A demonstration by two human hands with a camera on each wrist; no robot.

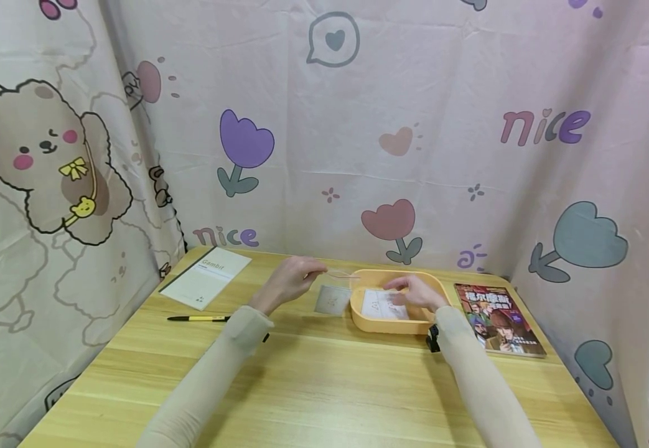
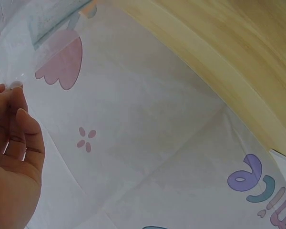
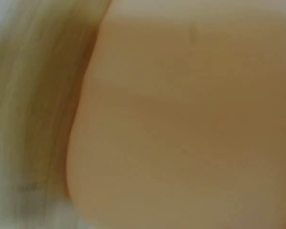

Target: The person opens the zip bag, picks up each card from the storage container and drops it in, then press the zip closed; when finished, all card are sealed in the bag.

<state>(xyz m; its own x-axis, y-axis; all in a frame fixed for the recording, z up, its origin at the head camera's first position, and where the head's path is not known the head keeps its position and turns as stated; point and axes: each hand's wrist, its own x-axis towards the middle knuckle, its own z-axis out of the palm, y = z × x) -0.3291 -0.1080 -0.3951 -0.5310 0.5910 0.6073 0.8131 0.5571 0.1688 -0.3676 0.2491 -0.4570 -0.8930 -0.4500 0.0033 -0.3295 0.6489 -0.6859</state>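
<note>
Left hand [image 1: 293, 279]: fingers clamped on the edge of a clear plastic bag [image 2: 16, 57], held above the counter [image 1: 324, 386].
Right hand [image 1: 418, 295]: above the yellow tray [image 1: 388, 326], fingers apart, loosely bent; contact with the white packet [image 1: 377, 305] cannot be told.
White packet: lies inside the tray.
Grey-white packet [image 1: 332, 300]: on the counter, just left of the tray.

Two hands [image 1: 295, 277] [image 1: 420, 294] — one tray [image 1: 388, 326], one pen [image 1: 200, 318], two booklets [image 1: 206, 283] [image 1: 498, 320]
</note>
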